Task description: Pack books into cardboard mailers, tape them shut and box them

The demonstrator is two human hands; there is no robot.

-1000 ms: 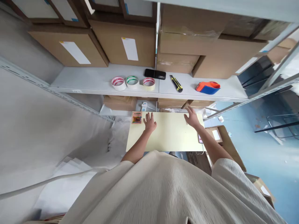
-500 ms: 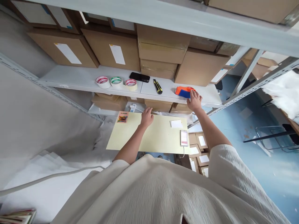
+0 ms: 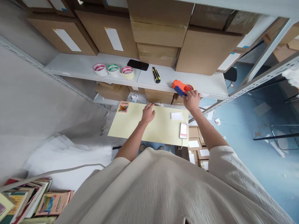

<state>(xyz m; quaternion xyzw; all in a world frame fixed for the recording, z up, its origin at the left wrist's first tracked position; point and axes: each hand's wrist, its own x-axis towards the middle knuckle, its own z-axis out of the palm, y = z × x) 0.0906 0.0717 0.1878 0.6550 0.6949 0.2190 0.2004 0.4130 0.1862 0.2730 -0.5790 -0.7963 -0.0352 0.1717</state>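
My right hand [image 3: 192,100] is closed round an orange and blue tape dispenser [image 3: 178,87], held tilted at the front edge of the white shelf. Part of a tape roll [image 3: 189,87] shows beside its orange body. My left hand [image 3: 148,113] lies over the far half of the pale yellow board [image 3: 130,127], fingers loosely stretched and holding nothing. To its left on the board is a small pink book with a colourful cover [image 3: 123,107]. White cards [image 3: 176,116] and a phone on a cable [image 3: 183,130] lie to its right.
On the shelf [image 3: 163,79] are three tape rolls [image 3: 113,70], a black phone [image 3: 137,64] and a yellow-black box cutter [image 3: 156,75]. Cardboard boxes [image 3: 158,34] stand behind them. Books [image 3: 30,202] are piled at lower left. A metal upright [image 3: 259,77] rises at right.
My right hand has lifted and turned the tape dispenser, so its tape roll now shows. My left hand stays over the board. The view has tipped downward, revealing the books at lower left.
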